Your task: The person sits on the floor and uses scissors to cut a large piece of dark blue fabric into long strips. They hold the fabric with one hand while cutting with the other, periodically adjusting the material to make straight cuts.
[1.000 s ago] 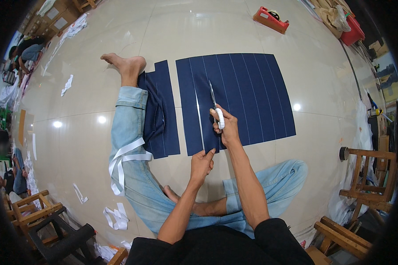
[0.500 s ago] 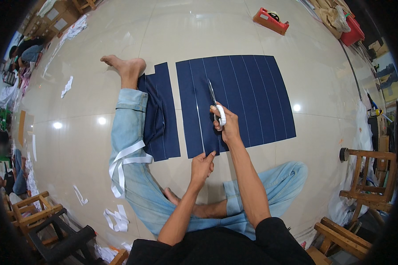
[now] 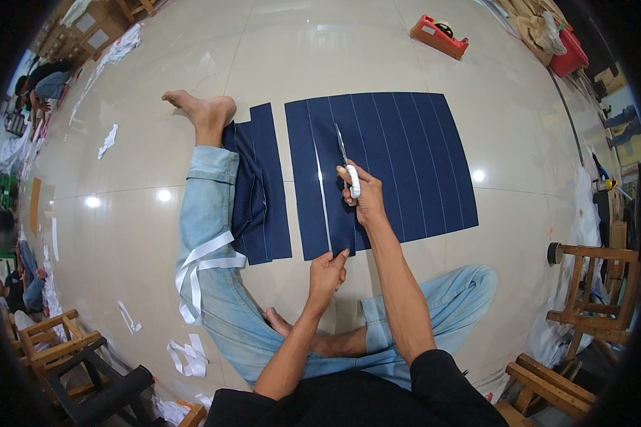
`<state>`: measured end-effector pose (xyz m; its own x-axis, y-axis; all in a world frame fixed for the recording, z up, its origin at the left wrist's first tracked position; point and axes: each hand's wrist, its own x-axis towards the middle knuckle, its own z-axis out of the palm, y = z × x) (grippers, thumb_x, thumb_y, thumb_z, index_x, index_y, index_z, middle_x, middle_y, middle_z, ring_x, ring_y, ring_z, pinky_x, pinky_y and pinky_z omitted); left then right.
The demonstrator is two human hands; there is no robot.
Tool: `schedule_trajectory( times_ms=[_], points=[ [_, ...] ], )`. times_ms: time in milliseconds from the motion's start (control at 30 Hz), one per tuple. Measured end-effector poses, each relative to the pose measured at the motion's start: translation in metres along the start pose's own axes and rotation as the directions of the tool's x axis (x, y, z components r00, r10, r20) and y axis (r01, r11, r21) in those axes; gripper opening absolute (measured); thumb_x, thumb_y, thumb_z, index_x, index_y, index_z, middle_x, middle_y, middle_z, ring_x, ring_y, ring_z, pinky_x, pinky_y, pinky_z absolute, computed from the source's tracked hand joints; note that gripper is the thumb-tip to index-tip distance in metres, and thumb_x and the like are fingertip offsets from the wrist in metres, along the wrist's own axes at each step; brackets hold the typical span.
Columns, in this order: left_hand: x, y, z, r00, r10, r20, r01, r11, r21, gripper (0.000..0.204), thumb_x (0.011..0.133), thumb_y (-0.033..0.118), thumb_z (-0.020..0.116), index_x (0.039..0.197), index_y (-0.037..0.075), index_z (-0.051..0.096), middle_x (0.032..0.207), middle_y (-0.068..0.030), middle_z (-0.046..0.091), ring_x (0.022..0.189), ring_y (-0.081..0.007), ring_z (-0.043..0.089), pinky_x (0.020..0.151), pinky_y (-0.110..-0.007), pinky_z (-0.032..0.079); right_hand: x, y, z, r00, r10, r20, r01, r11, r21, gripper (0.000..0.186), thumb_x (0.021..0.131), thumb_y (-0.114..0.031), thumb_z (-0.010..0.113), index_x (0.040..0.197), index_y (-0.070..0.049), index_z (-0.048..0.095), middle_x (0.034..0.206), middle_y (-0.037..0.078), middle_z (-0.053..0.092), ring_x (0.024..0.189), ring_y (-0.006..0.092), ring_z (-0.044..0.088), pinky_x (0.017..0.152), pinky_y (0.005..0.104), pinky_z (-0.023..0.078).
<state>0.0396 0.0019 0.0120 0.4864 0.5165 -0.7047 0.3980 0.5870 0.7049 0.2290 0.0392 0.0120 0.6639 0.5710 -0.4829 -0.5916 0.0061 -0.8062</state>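
A large navy cloth [image 3: 406,171] marked with thin pale lines lies flat on the floor before me. A narrow slit runs through its left part from the near edge, with pale floor showing through. My left hand [image 3: 327,275] pinches the cloth's near edge just right of this slit. In my right hand [image 3: 364,196] is a pair of scissors [image 3: 341,144] with white-wrapped handles, its blades pointing away over the cloth, right of the slit. Whether the blades are parted is hard to see. Left of the big piece, more navy cloth [image 3: 272,192] lies partly bunched against my leg.
White strips [image 3: 190,277] drape over my left leg, and more white strips [image 3: 188,356] lie on the floor. A red tape dispenser [image 3: 439,38] stands far right. Wooden stools [image 3: 597,285] are at the right, others at lower left. People sit along the far left.
The slit in the cloth now shows wider and farther up. My left hand has shifted slightly toward me with the edge still pinched; the scissors have barely moved.
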Motion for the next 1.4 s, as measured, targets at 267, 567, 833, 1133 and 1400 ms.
schedule_trajectory(
  times_ms=[267,567,833,1133,1400],
  points=[
    [0.001,-0.001,0.0,1.0,0.013,0.006,-0.013,1.0,0.001,0.038,0.099,0.03,0.068,0.069,0.012,0.053,0.051,0.0006,0.051,0.036,-0.0065,0.039,0.035,-0.025,0.027,0.002,-0.003,-0.001,1.0,0.004,0.002,-0.004,1.0,0.023,0.061,0.081,-0.019,0.087,0.134,0.001,0.064,0.078,0.002,0.067,0.049,0.0064,0.055,0.04,0.0196,0.037],
    [0.002,-0.002,0.0,1.0,0.006,0.004,-0.006,1.0,-0.008,0.037,0.099,0.03,0.068,0.07,0.013,0.054,0.051,0.001,0.051,0.036,-0.0063,0.038,0.036,-0.025,0.027,0.022,-0.014,0.012,1.0,-0.024,-0.016,0.025,0.999,0.049,0.061,0.08,-0.02,0.088,0.133,0.002,0.065,0.077,0.003,0.069,0.048,0.0063,0.054,0.04,0.0198,0.035],
    [0.004,-0.008,-0.002,0.999,0.043,0.027,-0.042,0.998,-0.036,0.04,0.099,0.031,0.068,0.068,0.015,0.05,0.05,0.0019,0.049,0.039,-0.005,0.039,0.037,-0.024,0.028,0.027,-0.011,0.012,0.999,-0.022,-0.024,0.021,0.999,-0.034,0.059,0.08,-0.022,0.089,0.131,0.0,0.067,0.072,0.0,0.065,0.048,0.0057,0.054,0.04,0.0198,0.034],
    [0.002,-0.005,-0.001,0.998,0.055,0.024,-0.054,0.998,-0.038,0.037,0.099,0.031,0.068,0.07,0.013,0.054,0.05,0.0023,0.049,0.039,-0.0045,0.039,0.037,-0.024,0.028,0.032,-0.007,0.007,1.0,-0.009,-0.007,0.009,0.997,-0.07,0.061,0.079,-0.021,0.089,0.132,0.0,0.066,0.072,0.0,0.066,0.049,0.0057,0.055,0.04,0.0199,0.035],
    [0.001,-0.004,-0.001,0.995,0.099,0.026,-0.098,0.995,-0.019,0.04,0.099,0.031,0.069,0.067,0.013,0.052,0.051,0.0017,0.05,0.041,-0.0045,0.04,0.039,-0.024,0.028,0.043,-0.023,0.019,1.0,-0.015,-0.01,0.015,1.0,0.015,0.054,0.085,-0.02,0.083,0.13,0.003,0.065,0.086,0.006,0.068,0.048,0.0056,0.052,0.04,0.0181,0.036]
  ],
)
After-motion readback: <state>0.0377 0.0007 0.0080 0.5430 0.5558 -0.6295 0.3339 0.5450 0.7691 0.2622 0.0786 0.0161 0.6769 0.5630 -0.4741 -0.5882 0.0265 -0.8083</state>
